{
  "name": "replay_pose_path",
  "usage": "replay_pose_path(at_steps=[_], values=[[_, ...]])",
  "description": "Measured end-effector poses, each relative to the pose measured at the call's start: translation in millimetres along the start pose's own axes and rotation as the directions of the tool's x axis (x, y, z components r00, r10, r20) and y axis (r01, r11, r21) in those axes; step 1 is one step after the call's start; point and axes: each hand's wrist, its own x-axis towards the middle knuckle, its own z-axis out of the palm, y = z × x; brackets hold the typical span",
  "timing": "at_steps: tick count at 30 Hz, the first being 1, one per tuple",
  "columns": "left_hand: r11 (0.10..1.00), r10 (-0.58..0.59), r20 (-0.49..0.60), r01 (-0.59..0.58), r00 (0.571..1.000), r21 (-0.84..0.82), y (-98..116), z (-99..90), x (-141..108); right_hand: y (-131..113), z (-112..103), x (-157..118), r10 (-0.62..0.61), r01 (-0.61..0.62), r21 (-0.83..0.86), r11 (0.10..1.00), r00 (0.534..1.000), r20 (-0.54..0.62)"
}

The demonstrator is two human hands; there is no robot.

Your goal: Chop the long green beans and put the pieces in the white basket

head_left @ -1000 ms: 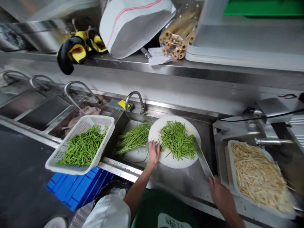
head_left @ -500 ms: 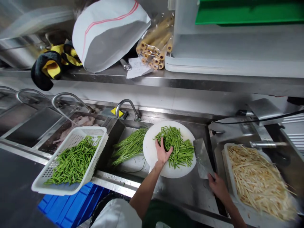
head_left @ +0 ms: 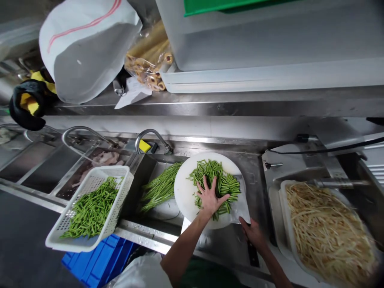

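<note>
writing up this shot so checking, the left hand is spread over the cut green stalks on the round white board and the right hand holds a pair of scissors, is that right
Not quite: the right hand holds a wide-bladed knife, not scissors, as the head view shows. The left hand is spread over the cut green stalks on the round white board.

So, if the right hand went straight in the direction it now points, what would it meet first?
Led by the cleaver, the right hand would probably meet the cut green stems on the white board first; contact is hard to judge in depth.
</note>
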Motion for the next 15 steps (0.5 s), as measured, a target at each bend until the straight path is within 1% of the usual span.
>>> replay_pose_path(at_steps=[3, 7, 11, 15], values=[[0.997, 0.008, 0.011, -0.009, 1.0, 0.081, 17.0, 0.4, -5.3, -10.3, 20.4, 3.5, 0.042, -0.054, 0.162, 0.985, 0.996, 0.074], [0.989, 0.074, 0.016, -0.075, 0.997, 0.124, 32.8, 4.3, -11.8, -14.2, 41.1, 5.6, 0.059, -0.078, 0.21, 0.975, 0.994, 0.097], [0.981, 0.14, -0.005, -0.138, 0.99, 0.135, 40.6, 9.3, -14.7, -12.7, 51.1, 6.8, 0.072, -0.102, 0.289, 0.952, 0.991, 0.113], [0.975, 0.189, -0.041, -0.182, 0.981, 0.126, 42.1, 13.3, -15.7, -9.6, 60.1, 5.7, 0.096, -0.144, 0.401, 0.905, 0.986, 0.137]])
